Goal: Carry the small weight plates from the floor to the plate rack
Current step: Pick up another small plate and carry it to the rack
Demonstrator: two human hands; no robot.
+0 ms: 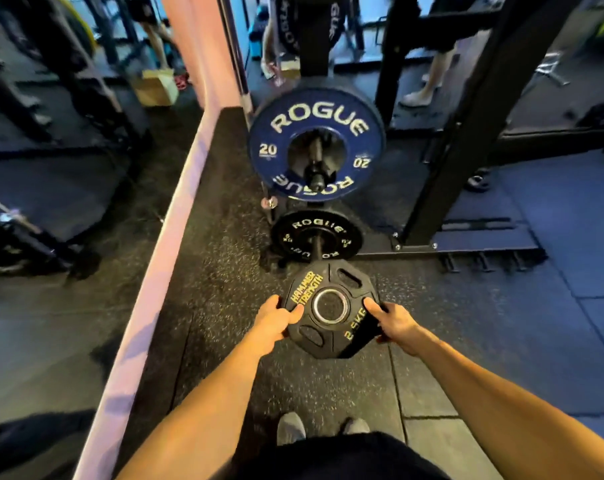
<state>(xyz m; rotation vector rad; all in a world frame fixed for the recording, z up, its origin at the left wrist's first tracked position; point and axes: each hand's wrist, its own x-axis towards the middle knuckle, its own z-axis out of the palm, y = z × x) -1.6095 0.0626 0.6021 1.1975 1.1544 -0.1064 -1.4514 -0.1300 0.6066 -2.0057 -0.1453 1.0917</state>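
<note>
A small black plate [331,308] is being held flat in front of the body by both hands, above the floor [224,271]. The left hand [274,322] is closed on its rim at about 9 o'clock, with the thumb lying on top. The right hand [395,323] is closed on the rim at about 3 o'clock, with the thumb pushed into a slot. So each grip is pinching the plate's edge, and neither one is spread open.

The plate is marked 2.5 kg. The ring-lined hole [330,306] in its middle is facing up at the camera.

The thing that matters most is being shown just past the plate, at 12 o'clock. A peg [317,249] of the rack [473,133] is sticking out there toward the person, low down. A small black plate on the peg [316,239] is already being carried by it. The held plate's far edge is lying just in front of the peg's tip. A bigger blue plate [316,140] is hanging on a higher peg, farther off at 12 o'clock.

The peg is pointing along the floor, but the hole is pointing up. It is judged that the plate must be tipped upright, so the hole is turned to 12 o'clock, and then pushed onto the peg. Both hands are about the same way from the peg, so neither is nearer.
</note>
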